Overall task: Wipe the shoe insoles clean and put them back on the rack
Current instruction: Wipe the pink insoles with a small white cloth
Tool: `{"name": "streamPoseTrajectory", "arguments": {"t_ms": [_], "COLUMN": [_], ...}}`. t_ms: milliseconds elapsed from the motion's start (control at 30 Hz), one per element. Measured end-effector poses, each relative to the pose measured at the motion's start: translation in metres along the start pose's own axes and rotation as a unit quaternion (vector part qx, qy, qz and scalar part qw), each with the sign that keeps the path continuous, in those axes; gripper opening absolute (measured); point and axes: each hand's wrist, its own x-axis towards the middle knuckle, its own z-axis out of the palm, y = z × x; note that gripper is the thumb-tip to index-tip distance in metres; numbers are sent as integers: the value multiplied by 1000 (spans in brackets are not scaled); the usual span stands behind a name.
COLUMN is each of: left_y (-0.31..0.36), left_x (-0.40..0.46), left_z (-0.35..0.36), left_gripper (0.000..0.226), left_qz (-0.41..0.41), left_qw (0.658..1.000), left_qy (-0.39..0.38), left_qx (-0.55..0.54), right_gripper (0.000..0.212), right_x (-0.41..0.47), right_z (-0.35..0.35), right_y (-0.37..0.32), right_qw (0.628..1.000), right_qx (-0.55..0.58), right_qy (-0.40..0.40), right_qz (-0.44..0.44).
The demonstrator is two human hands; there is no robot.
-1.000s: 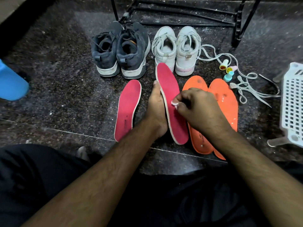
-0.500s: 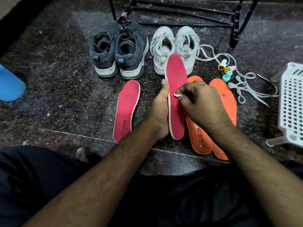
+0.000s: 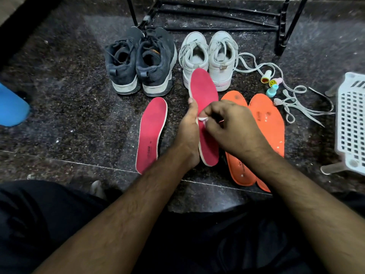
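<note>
Underfoot, dark speckled stone floor [image 3: 65, 107] (dusty) meets a black rack [image 3: 217, 14] far off. Left hand [image 3: 187, 135] grips the pink insole [image 3: 205, 91]; right hand [image 3: 233, 127] pinches a white wipe [image 3: 202, 118].

The dark speckled stone floor [image 3: 69, 99] carries a pair of dark sneakers [image 3: 140, 60] at 12 o'clock and white sneakers [image 3: 209, 58] beside them. One pink insole [image 3: 151, 133] lies flat; two orange insoles [image 3: 264, 127] overlap at 3 o'clock, near loose white laces [image 3: 300, 103].
</note>
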Motion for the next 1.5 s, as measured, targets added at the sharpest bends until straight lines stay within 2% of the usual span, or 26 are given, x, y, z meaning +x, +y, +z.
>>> {"name": "streamPoseTrajectory", "arguments": {"t_ms": [67,133,233,333,400,467,533,567,667,767,800,900,967,1067,1167,1267,1367,1433,1500], "left_y": [10,15,4,-12,-8,4,17,19,12,-10,-11,5,13,6,-4,5,15,14,7], "left_x": [2,5,4,0,0,2,5,6,0,-1,-2,1,3,1,-1,1,6,5,5], "left_z": [-5,-9,-4,6,5,-1,-8,-10,-2,5,5,-2,-7,-3,3,-4,-13,-11,-7], "left_gripper": [91,95,77,66,73,87,97,98,89,62,60,84,92,79,73,82,93,95,85], "left_qz": [-9,-2,6,-9,-12,-7,4,20,39,17,11,2,10,18,8,3,-7,3,18], "left_qw": [1000,1000,1000,1000,1000,999,998,998,999,999,999,999,999,999,1000,1000,1000,1000,1000], "left_qy": [20,13,4,-5,13,47,59,59,37,10,8,30,37,23,16,23,28,19,22], "left_qx": [-1,0,-8,0,1,-2,5,2,-4,32,30,13,22,28,22,-3,12,16,2], "right_gripper": [20,17,15,17,18,17,17,18,21,19,18,18,20,19,20,18,19,19,17], "right_x": [-6,-8,-2,5,3,-6,-12,-12,-3,5,5,-4,-10,-7,-1,-6,-12,-11,-8], "right_z": [-1,-5,-7,-6,-5,-5,-4,-3,-4,-3,-3,-8,-10,-10,-8,-7,-9,-12,-12], "right_y": [-4,-1,11,11,3,-4,-6,-3,8,9,6,-4,-3,6,5,-9,-10,-3,4], "right_qw": [996,993,998,996,999,996,990,991,998,997,998,994,990,997,999,995,984,988,995], "right_qx": [45,38,-39,-55,-8,52,63,53,-6,-17,-1,59,38,-18,-15,73,61,23,1], "right_qy": [-78,-109,-27,42,20,-66,-126,-119,-32,11,3,-90,-135,-69,-3,-67,-163,-148,-79], "right_qz": [-3,6,37,51,37,25,25,29,57,69,64,31,12,37,51,28,23,37,55]}}
